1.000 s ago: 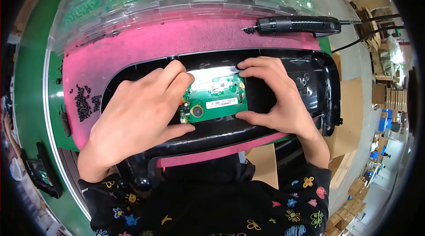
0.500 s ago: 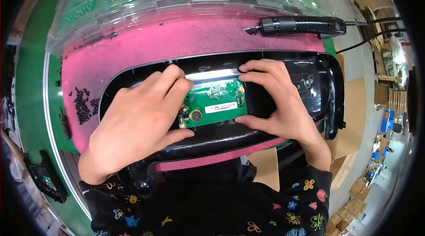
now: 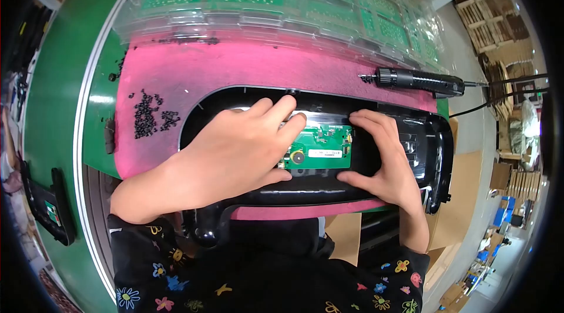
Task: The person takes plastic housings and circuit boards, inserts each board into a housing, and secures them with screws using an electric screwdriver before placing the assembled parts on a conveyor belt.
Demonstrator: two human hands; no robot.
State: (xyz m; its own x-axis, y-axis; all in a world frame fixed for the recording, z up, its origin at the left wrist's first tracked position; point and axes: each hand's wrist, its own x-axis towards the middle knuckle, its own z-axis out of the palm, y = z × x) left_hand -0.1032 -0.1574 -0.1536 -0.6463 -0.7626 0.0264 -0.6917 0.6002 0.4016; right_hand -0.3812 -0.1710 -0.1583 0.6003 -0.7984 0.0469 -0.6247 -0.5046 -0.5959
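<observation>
A green circuit board (image 3: pixel 323 141) with a white label and a round black component lies inside a long glossy black plastic housing (image 3: pixel 247 194). My left hand (image 3: pixel 252 142) covers the board's left end, with the thumb at its lower edge and the fingers at its upper edge. Curved around the right end is my right hand (image 3: pixel 385 157); its thumb and fingers are wide apart, close to the board's corners, and nothing shows between them and the palm.
An electric screwdriver (image 3: pixel 417 80) lies behind the housing on the pink mat (image 3: pixel 235 63). Small black screws (image 3: pixel 147 116) are heaped at the left. Clear plastic trays (image 3: pixel 258 22) with green boards stand at the back. Another black housing (image 3: pixel 50 207) sits far left.
The view has shifted, so everything appears further right and mostly lower. My right thumb has come off the board's lower edge. My left hand remains at its left end.
</observation>
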